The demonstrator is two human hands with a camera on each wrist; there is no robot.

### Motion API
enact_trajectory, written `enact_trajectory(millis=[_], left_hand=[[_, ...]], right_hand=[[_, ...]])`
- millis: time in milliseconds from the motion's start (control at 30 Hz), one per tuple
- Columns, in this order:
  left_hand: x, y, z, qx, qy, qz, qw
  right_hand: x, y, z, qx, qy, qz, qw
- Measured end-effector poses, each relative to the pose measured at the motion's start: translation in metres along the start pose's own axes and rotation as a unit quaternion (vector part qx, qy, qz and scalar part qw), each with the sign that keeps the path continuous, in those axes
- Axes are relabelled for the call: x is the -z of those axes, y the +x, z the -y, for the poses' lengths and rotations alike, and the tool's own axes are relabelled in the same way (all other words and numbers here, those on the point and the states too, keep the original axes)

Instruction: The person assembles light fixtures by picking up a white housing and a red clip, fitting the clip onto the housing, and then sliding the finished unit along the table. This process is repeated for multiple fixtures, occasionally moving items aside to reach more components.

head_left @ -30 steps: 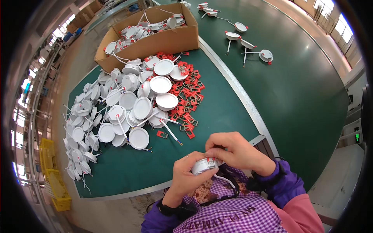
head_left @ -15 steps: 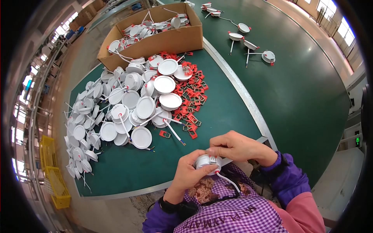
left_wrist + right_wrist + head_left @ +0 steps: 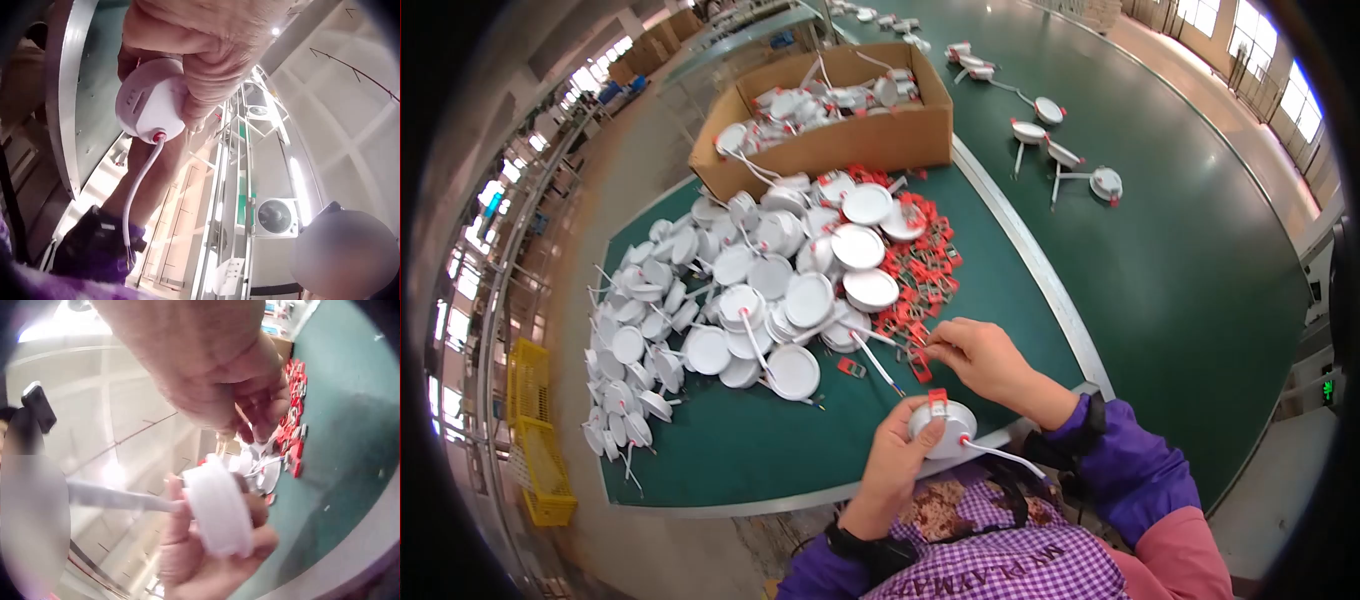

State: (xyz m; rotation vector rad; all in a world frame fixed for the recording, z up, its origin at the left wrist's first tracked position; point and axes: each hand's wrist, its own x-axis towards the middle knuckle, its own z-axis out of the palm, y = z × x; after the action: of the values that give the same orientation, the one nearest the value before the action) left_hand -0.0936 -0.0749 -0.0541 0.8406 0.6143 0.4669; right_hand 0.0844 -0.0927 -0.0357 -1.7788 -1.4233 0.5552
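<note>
- The lamp point(image 3: 960, 422) is in the left hand point(image 3: 890, 460), by the table's point(image 3: 750, 450) near edge; that grip holds it at the rim, thumb laid on the back.
- One clip point(image 3: 938, 404) stands at the lamp's twelve o'clock, its long axis roughly twelve to six; the cord point(image 3: 1005, 457) leaves toward four.
- The right hand point(image 3: 995, 365) lies at one o'clock from the lamp, apart from it.
- The relation that counts — right fingertips to clips: they are at the near end of the clip heap point(image 3: 920, 270), which stretches from them toward eleven and twelve. The right hand is clearly the nearer one.
- Right grip: fingers bent, tips bunched together; whether they pinch a clip, I cannot tell.
- A stray clip point(image 3: 852, 368) lies at ten o'clock from the lamp, apart from the heap.
- Farther off: the lamp pile point(image 3: 810, 300) mostly toward ten, the box point(image 3: 870, 145) between eleven and twelve.
- Hidden: part of the lamp's rim, behind the left fingers — a second clip there can be neither confirmed nor ruled out. The right wrist view blurs the lamp; the left one cuts off the hand at the top.
</note>
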Motion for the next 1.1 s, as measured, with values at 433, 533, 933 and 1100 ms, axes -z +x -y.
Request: enact_trajectory(millis=[433, 533, 933, 1100], left_hand=[[0.006, -0.001, 0.005, 0.113, -0.098, -0.014, 0.989], [0.006, 0.002, 0.009, 0.106, -0.079, 0.000, 0.991], [0.006, -0.001, 0.002, 0.149, -0.085, -0.028, 0.985], [0.005, 0.002, 0.003, 0.164, -0.143, 0.038, 0.975]], right_hand=[[-0.016, 0.013, -0.010, 0.002, -0.229, 0.041, 0.973], [-0.012, 0.011, -0.001, 0.047, -0.237, 0.057, 0.969], [-0.014, 0.011, -0.014, 0.070, -0.256, 0.075, 0.961], [-0.001, -0.003, -0.026, 0.091, -0.144, -0.067, 0.983]])
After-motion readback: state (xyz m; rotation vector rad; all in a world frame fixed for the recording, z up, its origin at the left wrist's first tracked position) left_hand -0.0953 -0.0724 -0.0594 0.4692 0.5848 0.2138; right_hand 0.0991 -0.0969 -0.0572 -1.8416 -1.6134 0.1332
